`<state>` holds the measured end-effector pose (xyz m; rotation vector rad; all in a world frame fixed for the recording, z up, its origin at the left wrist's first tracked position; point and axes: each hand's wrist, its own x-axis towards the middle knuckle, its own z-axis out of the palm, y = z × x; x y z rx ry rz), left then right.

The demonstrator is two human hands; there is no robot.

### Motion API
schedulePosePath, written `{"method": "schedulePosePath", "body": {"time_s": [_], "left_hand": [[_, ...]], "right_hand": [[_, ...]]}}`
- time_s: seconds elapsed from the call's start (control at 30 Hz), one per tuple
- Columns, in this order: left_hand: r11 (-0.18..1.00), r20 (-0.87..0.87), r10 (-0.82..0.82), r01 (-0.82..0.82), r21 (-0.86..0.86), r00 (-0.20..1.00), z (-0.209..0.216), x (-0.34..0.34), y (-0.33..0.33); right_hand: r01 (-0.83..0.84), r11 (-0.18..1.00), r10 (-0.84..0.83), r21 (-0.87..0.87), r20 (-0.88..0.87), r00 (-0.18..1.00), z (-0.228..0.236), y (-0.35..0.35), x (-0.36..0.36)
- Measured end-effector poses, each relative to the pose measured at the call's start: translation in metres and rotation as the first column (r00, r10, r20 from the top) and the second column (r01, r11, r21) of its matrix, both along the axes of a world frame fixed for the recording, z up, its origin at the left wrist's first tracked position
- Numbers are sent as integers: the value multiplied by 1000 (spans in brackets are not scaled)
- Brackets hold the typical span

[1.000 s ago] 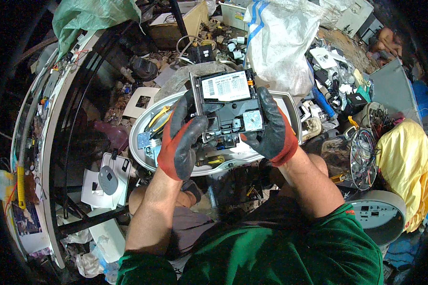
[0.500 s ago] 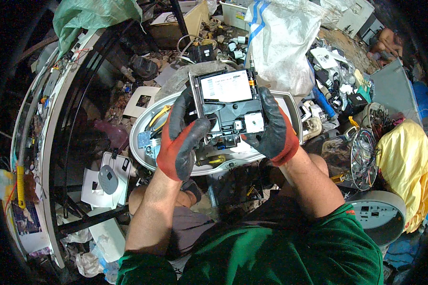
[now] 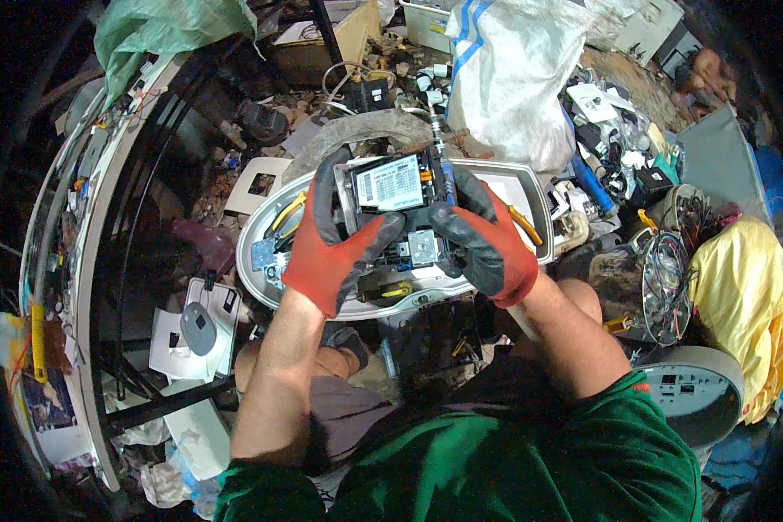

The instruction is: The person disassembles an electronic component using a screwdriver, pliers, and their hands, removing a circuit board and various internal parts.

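Both gloved hands hold a black electronic unit (image 3: pixel 407 216) above a pale oval casing (image 3: pixel 250 283). Its upper face carries a white label, with a small square metal part lower down. My left hand (image 3: pixel 335 252) grips the left side, thumb across the front. My right hand (image 3: pixel 494 248) is closed on the right side, its thumb on the unit's face. Beside that hand a slim rod (image 3: pixel 438 130) with a bluish lower part points away from me; I cannot tell if it is separate. In the casing lie yellow-handled pliers (image 3: pixel 289 213), a yellow-and-black tool (image 3: pixel 387 293) and another yellow-handled tool (image 3: pixel 525 224).
A white sack (image 3: pixel 518 87) stands beyond the casing, beside heaped electronic scrap (image 3: pixel 613 148). To the right are tangled wires (image 3: pixel 665 291), a yellow sack (image 3: pixel 735 313) and a round grey housing (image 3: pixel 692 391). A dark metal frame (image 3: pixel 135 261) stands at left. Another person (image 3: pixel 709 78) sits far right.
The unit has moved slightly left and tilted, and its label now faces me more directly. My right hand has shifted left, bringing its thumb onto the unit's face.
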<state>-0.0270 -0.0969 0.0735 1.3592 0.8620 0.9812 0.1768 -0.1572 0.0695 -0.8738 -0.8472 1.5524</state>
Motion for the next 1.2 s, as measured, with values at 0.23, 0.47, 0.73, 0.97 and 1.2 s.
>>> {"method": "schedulePosePath", "body": {"time_s": [0.23,0.47,0.73,0.97,1.2], "left_hand": [[706,-546,274,220,673,791,11,-18,4],[703,-598,183,321,634,780,16,-27,-2],[649,-605,323,295,701,728,12,-17,-12],[612,-609,493,250,750,621,15,-2,-24],[671,-643,476,225,706,599,21,0,-28]], "right_hand": [[-11,987,-23,161,210,977,-3,-2,0],[-43,972,-17,231,250,968,-6,-7,-5],[-11,989,-11,148,146,989,-6,-6,-8],[29,973,-89,231,250,964,-9,1,-11],[25,980,-56,199,154,987,-9,0,-9]]}}
